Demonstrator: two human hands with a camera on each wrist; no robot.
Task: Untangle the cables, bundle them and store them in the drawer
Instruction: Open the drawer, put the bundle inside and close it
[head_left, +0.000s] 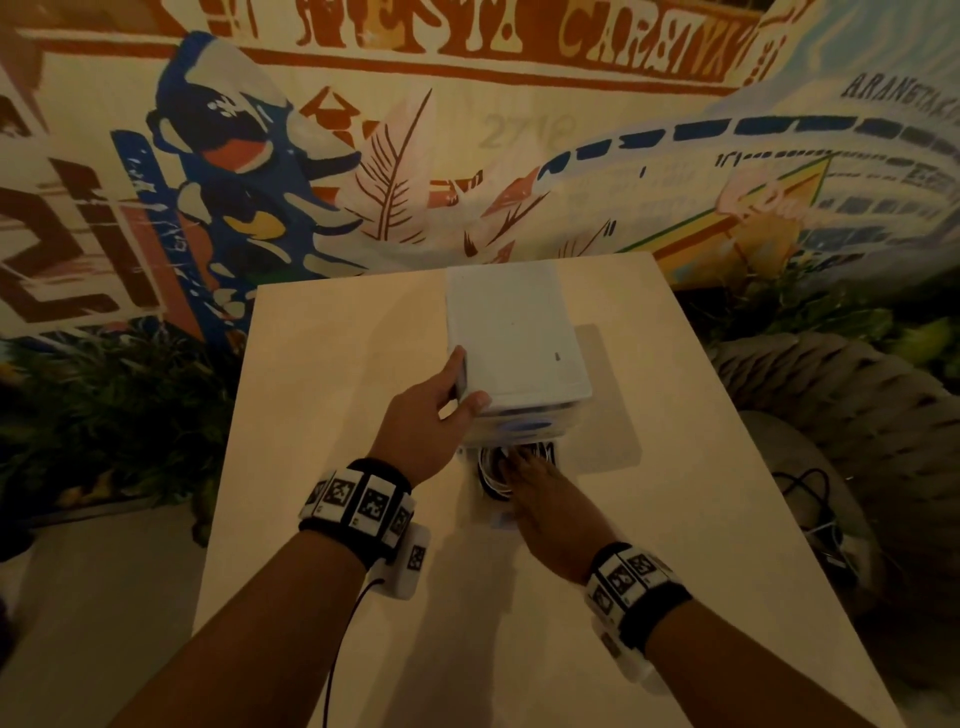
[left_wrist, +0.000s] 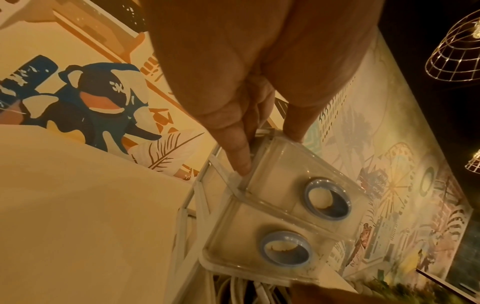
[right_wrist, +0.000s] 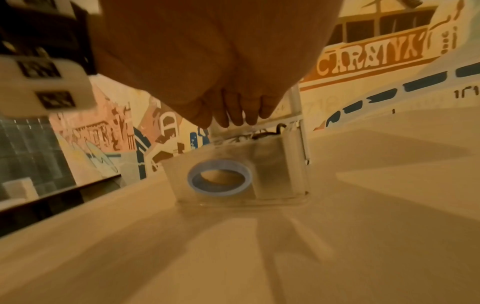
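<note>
**Cables going into the bottom drawer**

Nearest, the right hand (head_left: 540, 512) reaches down into the pulled-out clear plastic bottom drawer with a blue ring pull (right_wrist: 235, 176), its fingers (right_wrist: 233, 117) bunched and pointing down onto the coil of white and black cables (head_left: 493, 470) lying inside; whether they pinch the coil or only press it, I cannot tell. The cables look light, limp and springy, so I judge they will try to uncoil; holding the bundle across its wound middle should keep it together. Just beyond, the left hand (head_left: 436, 402) clasps the front left corner of the small white plastic drawer cabinet (head_left: 514, 338), thumb on one side, fingers (left_wrist: 240, 156) on the frame. The unit looks light and apt to slide on the pale smooth tabletop (head_left: 322, 395), so bracing it makes sense. A painted mural wall (head_left: 363, 156) stands behind.
</note>
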